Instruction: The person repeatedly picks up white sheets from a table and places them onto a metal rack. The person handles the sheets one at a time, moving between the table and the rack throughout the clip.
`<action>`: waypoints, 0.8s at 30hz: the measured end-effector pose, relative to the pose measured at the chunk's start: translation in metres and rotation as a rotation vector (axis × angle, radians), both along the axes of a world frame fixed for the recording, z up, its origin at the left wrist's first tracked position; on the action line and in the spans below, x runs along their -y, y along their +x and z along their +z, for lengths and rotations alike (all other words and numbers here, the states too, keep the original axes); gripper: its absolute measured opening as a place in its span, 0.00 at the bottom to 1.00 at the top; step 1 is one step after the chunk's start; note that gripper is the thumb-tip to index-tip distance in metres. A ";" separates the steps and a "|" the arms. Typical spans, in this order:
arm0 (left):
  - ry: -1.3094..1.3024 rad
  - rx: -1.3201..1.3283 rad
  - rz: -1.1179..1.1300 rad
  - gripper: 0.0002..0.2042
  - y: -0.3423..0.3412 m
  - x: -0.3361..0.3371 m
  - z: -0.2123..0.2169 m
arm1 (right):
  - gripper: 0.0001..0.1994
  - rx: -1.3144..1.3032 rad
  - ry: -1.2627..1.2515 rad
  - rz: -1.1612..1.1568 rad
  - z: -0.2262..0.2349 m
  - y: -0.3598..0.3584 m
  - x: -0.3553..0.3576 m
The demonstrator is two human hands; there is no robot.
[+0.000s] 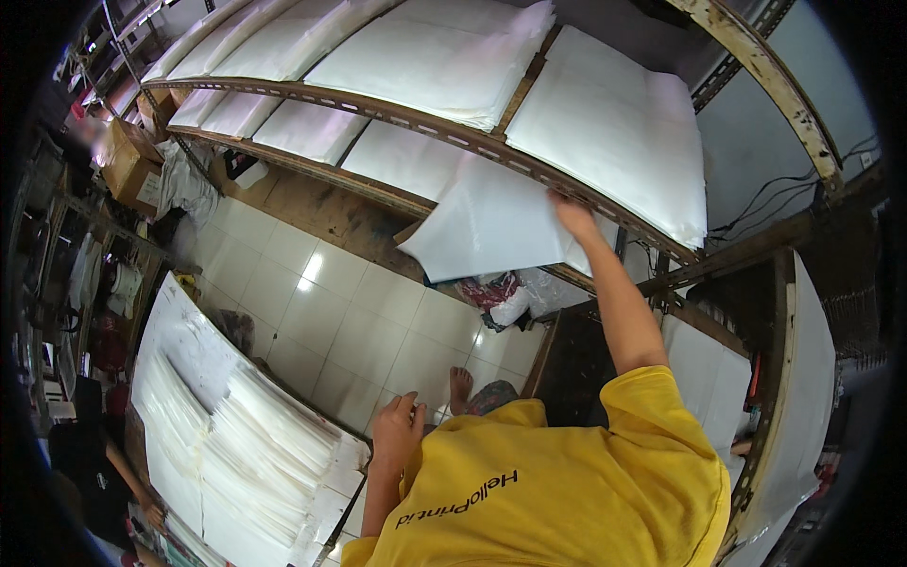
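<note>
My right arm reaches forward to the lower shelf. There my right hand (572, 217) is closed on the edge of a large white sheet (491, 222), which slants out over the shelf's front edge with its near left corner hanging free. Whether it is one sheet or several together I cannot tell. Just above the hand runs the slotted metal edge (453, 137) of the upper shelf. My left hand (399, 425) hangs low by my side, fingers loosely apart and holding nothing. It is nearest to a big pile of white sheets (274, 435) on the left.
White paper stacks (614, 123) fill both shelf levels. Below are bundled plastic bags (510, 298) and a tiled floor (321, 312). Cardboard boxes (130, 170) stand at the far left. Another person's arm (132, 477) shows at lower left. More white sheets (704, 369) hang at right.
</note>
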State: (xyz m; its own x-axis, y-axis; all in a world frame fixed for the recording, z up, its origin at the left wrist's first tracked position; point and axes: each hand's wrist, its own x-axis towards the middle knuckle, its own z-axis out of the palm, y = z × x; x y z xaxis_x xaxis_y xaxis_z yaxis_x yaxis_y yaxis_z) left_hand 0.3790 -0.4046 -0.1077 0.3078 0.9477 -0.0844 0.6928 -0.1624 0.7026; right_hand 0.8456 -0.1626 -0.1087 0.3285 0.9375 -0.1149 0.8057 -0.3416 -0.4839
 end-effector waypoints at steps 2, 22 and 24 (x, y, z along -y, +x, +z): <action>-0.050 0.016 -0.009 0.11 0.008 -0.001 -0.002 | 0.28 -0.092 0.092 -0.169 -0.059 0.071 0.015; -0.122 -0.078 -0.115 0.13 0.049 -0.048 0.002 | 0.27 -0.012 0.111 -0.687 -0.108 0.199 0.061; -0.137 -0.066 -0.116 0.13 0.050 -0.050 0.002 | 0.27 -0.004 0.107 -0.695 -0.112 0.201 0.064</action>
